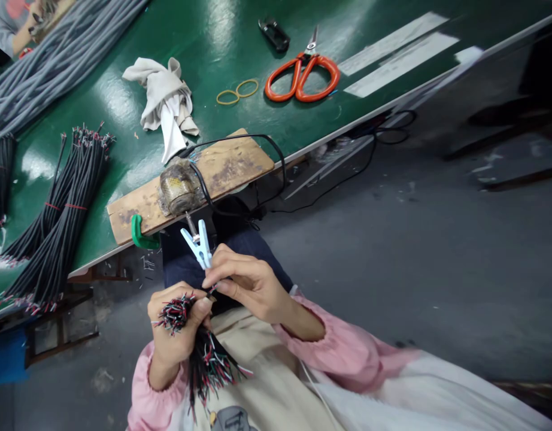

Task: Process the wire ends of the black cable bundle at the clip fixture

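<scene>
"Where's the cable bundle (215,365)?"
"This side of the clothespin (202,251), gripped in the left hand (182,342)."
"And the right hand (254,285)?"
"Just beside the clothespin, fingers pinching a cable end (212,290)."

Bundle (213,364): thin black cables, red/white/black cores bared at the tips. Clenched in left hand (177,326); one end shows tips-on between thumb and index, the other droops loose and splayed below the thumb side. Wire (210,293): one black cable apart from the bunch, between left thumb and right hand's (209,282) fingertips, cores at the right fingertips. Core detail too small to tell.
</scene>
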The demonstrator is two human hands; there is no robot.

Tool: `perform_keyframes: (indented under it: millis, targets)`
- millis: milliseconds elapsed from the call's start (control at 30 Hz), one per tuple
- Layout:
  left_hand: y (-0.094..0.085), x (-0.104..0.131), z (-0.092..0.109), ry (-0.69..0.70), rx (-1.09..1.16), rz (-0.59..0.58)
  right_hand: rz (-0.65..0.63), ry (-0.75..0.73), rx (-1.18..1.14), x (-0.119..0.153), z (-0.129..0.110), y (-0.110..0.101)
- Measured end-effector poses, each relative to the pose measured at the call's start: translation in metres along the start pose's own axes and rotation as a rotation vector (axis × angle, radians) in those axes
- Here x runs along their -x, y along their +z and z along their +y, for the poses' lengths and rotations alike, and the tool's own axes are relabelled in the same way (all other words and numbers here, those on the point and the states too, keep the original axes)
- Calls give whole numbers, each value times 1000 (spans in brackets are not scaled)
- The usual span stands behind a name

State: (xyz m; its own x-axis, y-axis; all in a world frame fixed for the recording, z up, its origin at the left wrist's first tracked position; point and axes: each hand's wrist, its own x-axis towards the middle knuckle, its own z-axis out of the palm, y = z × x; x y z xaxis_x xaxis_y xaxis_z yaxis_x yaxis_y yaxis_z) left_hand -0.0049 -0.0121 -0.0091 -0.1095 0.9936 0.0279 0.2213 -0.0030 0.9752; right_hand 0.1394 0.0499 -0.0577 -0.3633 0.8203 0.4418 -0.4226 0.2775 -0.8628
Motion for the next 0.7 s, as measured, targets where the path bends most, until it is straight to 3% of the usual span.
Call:
perform_keyframes:
  millis: [200,700]
  targets:
    - [-2,-6,5,22,-47,-26,-75,1,-77,-2,4,-3]
    - [-7,-12,5,49,-45,-47,-42,-29,-109,-3,7,-3]
